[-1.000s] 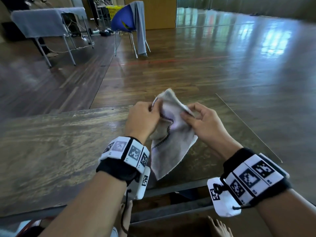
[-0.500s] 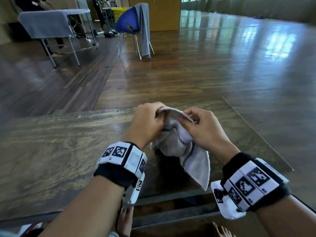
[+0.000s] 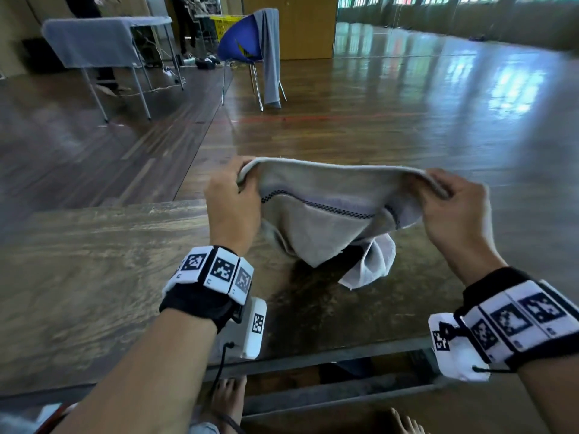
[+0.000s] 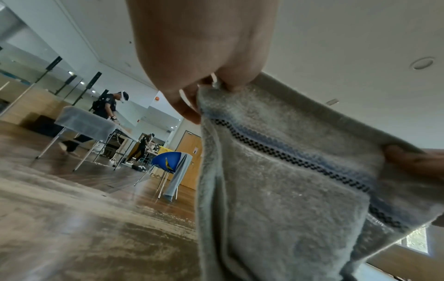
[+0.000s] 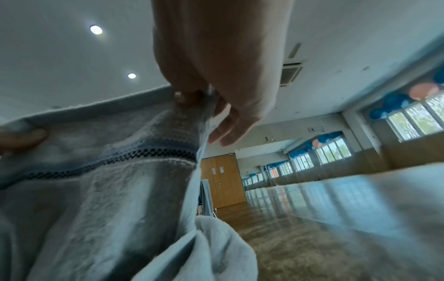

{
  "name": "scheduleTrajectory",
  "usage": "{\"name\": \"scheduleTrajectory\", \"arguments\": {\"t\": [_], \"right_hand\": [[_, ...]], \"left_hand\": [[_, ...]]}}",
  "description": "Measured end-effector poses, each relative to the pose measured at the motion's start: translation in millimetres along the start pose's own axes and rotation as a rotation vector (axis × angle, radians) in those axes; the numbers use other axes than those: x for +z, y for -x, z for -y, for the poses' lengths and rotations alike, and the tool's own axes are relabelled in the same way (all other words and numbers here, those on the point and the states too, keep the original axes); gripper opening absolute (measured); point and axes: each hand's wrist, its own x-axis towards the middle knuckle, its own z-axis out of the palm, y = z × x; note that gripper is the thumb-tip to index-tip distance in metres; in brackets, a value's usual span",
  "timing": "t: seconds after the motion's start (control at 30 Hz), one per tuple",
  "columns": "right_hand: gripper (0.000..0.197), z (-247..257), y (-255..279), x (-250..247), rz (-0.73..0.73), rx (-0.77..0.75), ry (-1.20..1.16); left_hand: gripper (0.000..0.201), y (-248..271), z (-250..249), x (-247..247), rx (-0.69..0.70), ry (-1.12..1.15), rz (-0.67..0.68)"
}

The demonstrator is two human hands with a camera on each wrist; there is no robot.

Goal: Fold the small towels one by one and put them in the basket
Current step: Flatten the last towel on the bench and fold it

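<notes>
A small pale grey towel (image 3: 316,220) with a dark checkered stripe hangs stretched between both hands above the wooden table (image 3: 94,277). My left hand (image 3: 233,195) pinches its top left corner, and my right hand (image 3: 451,198) pinches the top right corner. The towel (image 4: 288,190) fills the right half of the left wrist view, gripped under my left hand (image 4: 206,89). In the right wrist view the towel (image 5: 96,190) droops from my right hand (image 5: 192,98), thumb and forefinger nipping the hem. Its lower corners dangle down to the tabletop. No basket is in view.
Beyond the table's far edge lies shiny wooden floor. A blue chair (image 3: 241,42) draped with a grey cloth stands far back, beside a cloth-covered folding table (image 3: 100,42). A person (image 4: 108,110) works at that table. Bare feet (image 3: 228,399) show under the table's near edge.
The hands have moved apart and lifted, spreading the bunched towel out wide by its top edge. The head view has tipped upward a little.
</notes>
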Motion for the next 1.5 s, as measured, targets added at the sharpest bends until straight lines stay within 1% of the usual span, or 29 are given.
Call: {"name": "scheduleTrajectory", "arguments": {"t": [0.07,0.1,0.17,0.23,0.3,0.37,0.4,0.43,0.47,0.5,0.53,0.57,0.63,0.67,0.7,0.77,0.83,0.87,0.93,1.0,1.03,1.1,1.17,1.27,1.3,1.37,1.43,1.47,1.5], "right_hand": [[0.022,3,0,-4,-0.03,-0.056,-0.147],[0.02,3,0,-6,0.012,-0.071,-0.188],[0.016,1,2,-10,0.232,-0.026,-0.223],[0.012,-4,4,-17,0.589,0.154,-0.166],[0.015,-15,6,-26,0.888,0.277,0.045],[0.018,-26,7,-33,1.057,0.267,0.283],[0.02,-29,6,-34,1.08,0.238,0.387],[0.021,-33,5,-33,1.058,0.208,0.484],[0.024,-36,4,-30,0.997,0.185,0.558],[0.027,-39,4,-26,0.911,0.171,0.593],[0.028,-41,5,-22,0.811,0.163,0.595],[0.025,-42,7,-18,0.715,0.148,0.59],[0.014,-41,12,-10,0.604,0.123,0.585],[0.013,-41,15,-6,0.621,0.129,0.575],[0.013,-40,19,0,0.692,0.151,0.551],[0.015,-38,28,12,0.932,0.2,0.526],[0.015,-35,35,26,1.106,0.13,0.578],[0.013,-34,34,31,1.122,0.08,0.585],[0.009,-31,29,37,1.06,0.026,0.539],[0.012,-34,26,42,0.958,0.0,0.569],[0.012,-36,26,45,0.943,-0.002,0.617],[0.011,-36,30,55,1.021,-0.014,0.671],[0.011,-37,35,68,1.086,-0.043,0.674],[0.014,-31,29,77,1.033,-0.092,0.711],[0.015,-27,24,77,1.07,-0.083,0.684],[0.014,-20,10,71,1.296,0.006,0.569],[0.013,-9,-6,64,1.556,0.202,0.421],[0.016,-4,-14,62,1.613,0.258,0.363],[0.016,1,-23,63,1.59,0.226,0.361]], "left_hand": [[0.023,1,0,1,-0.007,0.068,0.026],[0.023,1,0,2,-0.018,0.107,0.028],[0.021,0,1,2,-0.075,0.165,0.048],[0.018,-1,5,2,-0.196,0.139,0.17],[0.018,-1,11,4,-0.36,0.101,0.414],[0.02,3,16,6,-0.476,0.036,0.728],[0.023,6,17,7,-0.494,-0.032,0.9],[0.023,10,19,10,-0.473,-0.13,1.061],[0.021,13,22,13,-0.413,-0.241,1.179],[0.024,16,23,15,-0.336,-0.345,1.231],[0.03,20,23,18,-0.262,-0.418,1.208],[0.032,22,25,22,-0.205,-0.437,1.142],[0.026,29,31,33,-0.118,-0.37,1.006],[0.023,34,33,37,-0.088,-0.324,0.978],[0.023,38,34,42,-0.065,-0.302,0.996],[0.021,47,38,49,-0.026,-0.29,1.111],[0.025,52,39,55,-0.022,-0.286,1.194],[0.03,50,40,57,-0.028,-0.305,1.18],[0.033,44,39,59,-0.02,-0.338,1.1],[0.027,42,39,61,0.045,-0.353,1.035],[0.021,43,39,61,0.073,-0.368,1.025],[0.018,49,40,61,0.095,-0.385,1.062],[0.025,52,40,62,0.071,-0.387,1.112],[0.035,40,33,60,0.069,-0.454,1.092],[0.039,33,29,57,0.03,-0.458,1.127],[0.034,20,21,50,-0.134,-0.428,1.299],[0.028,10,12,40,-0.315,-0.364,1.492],[0.028,5,10,36,-0.344,-0.334,1.5],[0.027,-1,8,32,-0.319,-0.319,1.428]]}}
